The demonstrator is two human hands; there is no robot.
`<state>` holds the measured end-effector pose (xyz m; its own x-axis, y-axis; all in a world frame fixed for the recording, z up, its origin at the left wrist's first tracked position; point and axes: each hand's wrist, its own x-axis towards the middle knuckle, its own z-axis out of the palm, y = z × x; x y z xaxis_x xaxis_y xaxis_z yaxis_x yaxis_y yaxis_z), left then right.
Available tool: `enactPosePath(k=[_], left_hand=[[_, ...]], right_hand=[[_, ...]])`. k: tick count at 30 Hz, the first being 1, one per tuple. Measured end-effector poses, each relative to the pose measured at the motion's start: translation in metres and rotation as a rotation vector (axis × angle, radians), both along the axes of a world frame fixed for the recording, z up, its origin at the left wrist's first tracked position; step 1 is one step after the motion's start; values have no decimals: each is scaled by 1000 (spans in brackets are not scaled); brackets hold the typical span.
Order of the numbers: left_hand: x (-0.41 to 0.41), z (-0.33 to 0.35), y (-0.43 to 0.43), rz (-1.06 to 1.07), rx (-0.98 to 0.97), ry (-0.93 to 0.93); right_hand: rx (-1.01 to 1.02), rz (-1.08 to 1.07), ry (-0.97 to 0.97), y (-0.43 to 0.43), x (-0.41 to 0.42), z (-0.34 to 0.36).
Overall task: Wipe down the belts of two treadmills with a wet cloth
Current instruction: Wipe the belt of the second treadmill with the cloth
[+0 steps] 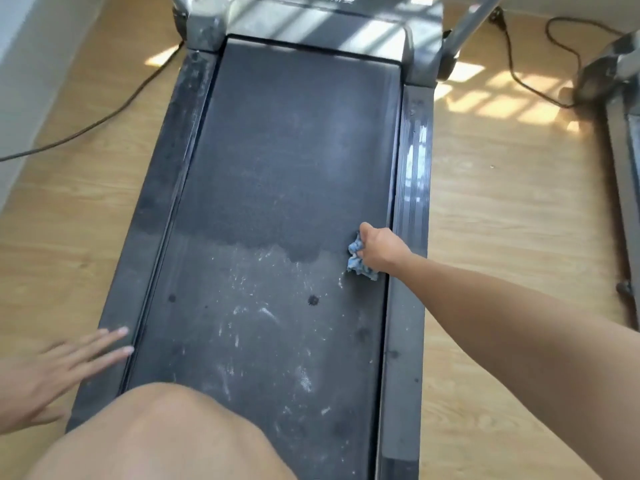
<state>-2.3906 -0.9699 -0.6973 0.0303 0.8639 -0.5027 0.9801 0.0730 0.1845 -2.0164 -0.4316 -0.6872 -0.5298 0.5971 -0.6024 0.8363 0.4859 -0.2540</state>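
Right hand (379,249), right of centre in the frame: fingers curled tight around a bunched blue cloth (360,261), pressing it onto the belt (277,202) at that belt's right edge, just beside the right side rail (410,209). Arm reaches in from the lower right corner.

Left hand (52,372), lower left of the frame: fingers spread and flat, holding nothing. Fingertips (121,339) rest on the left side rail (145,244); the palm lies out over the wooden floor (502,237).

A bare knee (166,431) fills the bottom centre, over the near end of the belt.

Belt surface: the upper half reads darker and more even, with a ragged boundary across the middle of the frame, level with the cloth. Below that line, the belt is greyer, with white smears and scratches and a few dark round spots. Both rails look dusty; the right one shows pale glare patches toward the top.

Top of the frame: grey motor cover (311,26) and two slanted uprights of the treadmill. A black cable (104,116) trails across the floor at upper left; another cable (540,88) loops at upper right.

Far right edge: part of a second treadmill (623,133), well apart from the first, only its frame and a strip of belt in view.

No containers visible anywhere in the frame.
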Motion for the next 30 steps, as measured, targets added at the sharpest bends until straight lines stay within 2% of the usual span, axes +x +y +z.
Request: enactPosePath(k=[1, 3, 6, 9, 11, 12, 14, 17, 18, 19, 22, 26, 27, 30], left_hand=[[16, 0, 16, -38, -7, -14], [56, 12, 49, 65, -53, -78], [125, -6, 69, 120, -99, -39], [143, -30, 64, 191, 5, 44], [140, -25, 75, 257, 12, 64], [141, -17, 81, 316, -44, 27], [154, 5, 89, 533, -39, -194], [183, 54, 107, 958, 299, -979], [195, 69, 110, 995, 387, -1178], [206, 78, 113, 1000, 429, -1301], [238, 97, 109, 1038, 504, -1423], [253, 101, 89, 1232, 566, -1437], [252, 99, 83, 1253, 558, -1439], [245, 95, 72, 1241, 585, -1354]], right_hand=[[5, -1, 3, 0, 3, -2], [37, -16, 31, 1, 9, -8], [96, -38, 55, -8, 11, -11], [164, -80, 62, -33, 10, -7], [139, -212, 184, -68, 1, -2], [75, -300, 299, -94, -7, 0], [-74, -438, 548, -154, -23, 10], [-317, -438, 761, -235, -38, 46], [-340, -405, 804, -253, -37, 58], [-330, -398, 840, -268, -35, 71], [-298, -447, 861, -306, -22, 96], [-645, -566, 959, -334, -1, 109], [-670, -582, 968, -338, 3, 111], [-540, -598, 961, -346, 6, 113]])
